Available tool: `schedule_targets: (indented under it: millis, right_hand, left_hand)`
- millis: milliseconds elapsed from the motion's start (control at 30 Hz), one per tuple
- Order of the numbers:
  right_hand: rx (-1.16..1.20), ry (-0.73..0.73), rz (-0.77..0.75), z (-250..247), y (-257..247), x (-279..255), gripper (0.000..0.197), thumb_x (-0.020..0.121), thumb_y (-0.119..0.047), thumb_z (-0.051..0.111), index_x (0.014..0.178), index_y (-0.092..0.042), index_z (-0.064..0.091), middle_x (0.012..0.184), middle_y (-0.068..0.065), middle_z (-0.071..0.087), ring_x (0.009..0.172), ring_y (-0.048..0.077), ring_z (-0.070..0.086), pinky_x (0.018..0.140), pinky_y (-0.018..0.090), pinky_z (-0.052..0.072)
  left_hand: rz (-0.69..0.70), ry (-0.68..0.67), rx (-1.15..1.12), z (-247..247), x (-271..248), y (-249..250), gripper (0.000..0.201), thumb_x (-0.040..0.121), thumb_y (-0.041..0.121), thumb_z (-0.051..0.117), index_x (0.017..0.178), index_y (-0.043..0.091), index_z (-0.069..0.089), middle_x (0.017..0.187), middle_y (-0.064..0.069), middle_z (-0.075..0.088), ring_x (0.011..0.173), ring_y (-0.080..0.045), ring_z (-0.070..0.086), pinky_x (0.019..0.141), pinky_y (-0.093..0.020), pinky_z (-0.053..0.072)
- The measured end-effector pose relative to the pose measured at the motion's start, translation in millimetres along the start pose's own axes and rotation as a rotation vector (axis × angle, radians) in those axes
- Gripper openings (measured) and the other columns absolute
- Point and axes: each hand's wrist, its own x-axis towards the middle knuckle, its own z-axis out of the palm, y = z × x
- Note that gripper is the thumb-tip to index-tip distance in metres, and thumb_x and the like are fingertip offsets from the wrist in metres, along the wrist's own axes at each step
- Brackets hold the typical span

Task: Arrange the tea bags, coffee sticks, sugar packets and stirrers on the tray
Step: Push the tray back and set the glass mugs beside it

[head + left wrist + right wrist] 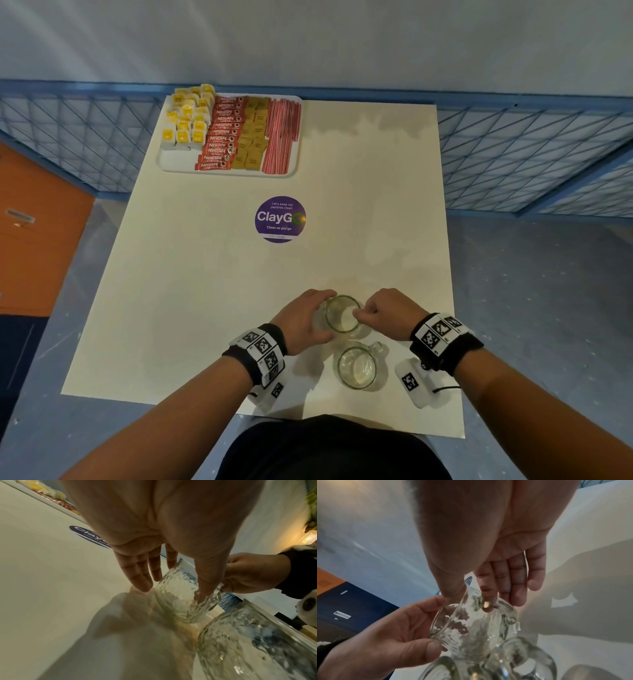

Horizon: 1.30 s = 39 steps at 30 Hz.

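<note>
Presently the white bench (pixel 191 274) carries all items, with a round purple sticker (pixel 280 219) at its centre. Tray (pixel 171 163), white, sits at the far left corner of the bench, well apart from both hands. On it, from left to right: yellow-tagged tea bags (pixel 186 120), red coffee sticks (pixel 222 133), brown sugar packets (pixel 253 133) and red-striped stirrers (pixel 282 135), each in its own column. 2 glass mugs stand at the near edge: the far mug (pixel 342 314) between the hands, the near mug (pixel 357 367) just beside it, handle to the right. Left hand (pixel 305 320) cups the far mug's left side, fingers curved round the wall, thumb on the near side. Right hand (pixel 387 313) has thumb and forefinger curled and pinching the far mug's right rim
</note>
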Motion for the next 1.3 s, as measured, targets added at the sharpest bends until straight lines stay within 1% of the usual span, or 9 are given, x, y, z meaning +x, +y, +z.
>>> schedule_targets:
  millis: [200,400,467,567,700,833,933,1033,1300]
  right_hand:
    - [0.034,0.041,-0.060,-9.8,-7.5,-2.7,0.058,0.094,-0.048,0.060,0.054,-0.016,0.033,0.050,0.001,0.027,0.046,0.014,0.023,0.052,0.031,0.025]
    - [0.124,0.113,-0.070,-22.4,-25.0,-12.0,0.056,0.094,-0.049,0.063,0.065,-0.001,0.056,0.058,0.010,0.051,0.054,0.019,0.043,0.057,0.034,0.036]
    - [0.116,0.147,-0.092,-27.3,-32.1,-17.7,0.052,0.095,-0.054,0.061,0.072,-0.008,0.068,0.068,0.008,0.067,0.061,0.019,0.059,0.062,0.036,0.046]
    - [0.168,0.192,-0.141,-32.2,-38.9,-27.6,0.038,0.093,-0.059,0.064,0.089,-0.023,0.077,0.085,-0.009,0.074,0.081,0.003,0.066,0.078,0.029,0.053]
    - [0.131,0.198,-0.234,-25.3,-31.5,-36.5,0.056,0.087,-0.065,0.067,0.129,-0.029,0.065,0.120,-0.019,0.066,0.106,-0.002,0.059,0.095,0.027,0.049]
    - [-0.005,0.116,-0.322,-15.9,-23.9,-44.1,0.073,0.085,-0.065,0.070,0.145,-0.030,0.052,0.139,-0.014,0.057,0.122,0.004,0.052,0.107,0.032,0.043]
    - [-0.089,0.032,-0.353,-6.2,-19.5,-47.5,0.080,0.083,-0.068,0.070,0.150,-0.031,0.047,0.150,-0.011,0.049,0.135,0.008,0.043,0.112,0.029,0.036]
    - [-0.139,-0.041,-0.382,8.0,-12.6,-50.4,0.081,0.080,-0.064,0.076,0.148,-0.030,0.047,0.148,-0.010,0.048,0.133,0.009,0.042,0.108,0.027,0.036]
    - [-0.186,-0.133,-0.397,45.0,9.6,-48.6,0.089,0.073,-0.054,0.085,0.146,-0.027,0.043,0.149,-0.006,0.046,0.132,0.016,0.043,0.111,0.033,0.036]
  left_hand:
    - [0.048,0.054,-0.077,-0.9,-4.9,3.8,0.083,0.076,0.039,0.085,0.146,0.025,0.043,0.138,0.005,0.051,0.124,-0.011,0.048,0.104,-0.038,0.047]
    - [0.098,0.239,-0.216,-3.3,-15.3,12.8,0.085,0.071,0.048,0.087,0.143,0.034,0.043,0.137,0.014,0.051,0.125,0.000,0.050,0.102,-0.028,0.047]
    - [0.109,0.291,-0.269,-9.1,-19.6,16.8,0.081,0.070,0.045,0.089,0.137,0.042,0.044,0.135,0.016,0.053,0.124,-0.001,0.052,0.098,-0.027,0.050]
    - [0.121,0.349,-0.314,-20.4,-26.2,20.0,0.075,0.069,0.042,0.089,0.130,0.050,0.046,0.130,0.018,0.055,0.121,-0.003,0.055,0.092,-0.025,0.052]
    - [0.094,0.419,-0.332,-28.5,-34.5,12.6,0.077,0.067,0.050,0.086,0.135,0.039,0.051,0.129,0.016,0.056,0.120,-0.007,0.056,0.090,-0.028,0.053]
    - [0.053,0.468,-0.345,-31.8,-42.7,1.8,0.082,0.066,0.051,0.085,0.137,0.031,0.052,0.130,0.012,0.057,0.119,-0.008,0.057,0.088,-0.023,0.054]
    - [0.008,0.487,-0.387,-33.5,-47.5,-5.1,0.078,0.068,0.038,0.092,0.136,0.033,0.053,0.133,0.013,0.057,0.118,-0.005,0.059,0.084,-0.016,0.052]
    - [-0.016,0.500,-0.413,-33.9,-51.6,-10.4,0.072,0.071,0.026,0.092,0.131,0.040,0.053,0.132,0.014,0.057,0.118,-0.005,0.058,0.082,-0.011,0.050]
    - [-0.033,0.506,-0.434,-28.8,-52.0,-10.4,0.072,0.070,0.030,0.093,0.124,0.052,0.051,0.131,0.016,0.057,0.119,-0.009,0.059,0.083,-0.014,0.051]
